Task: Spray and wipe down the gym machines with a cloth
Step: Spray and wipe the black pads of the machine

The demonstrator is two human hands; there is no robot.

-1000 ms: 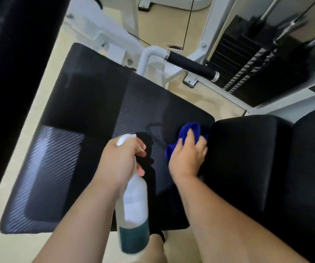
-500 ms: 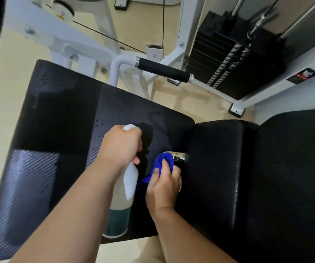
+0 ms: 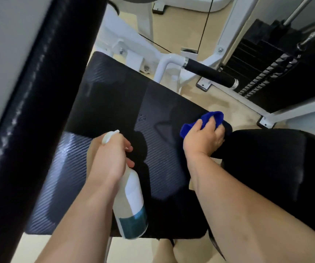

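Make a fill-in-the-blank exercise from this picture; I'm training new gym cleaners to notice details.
The right hand holds a ____ cloth against the pad.
The left hand grips a spray ____.
The handle beyond the pad has a ____ grip.
Missing words: blue, bottle, black.

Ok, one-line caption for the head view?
Right hand grips a blue cloth on the far corner of the black seat pad while the left hand holds a spray bottle over it.
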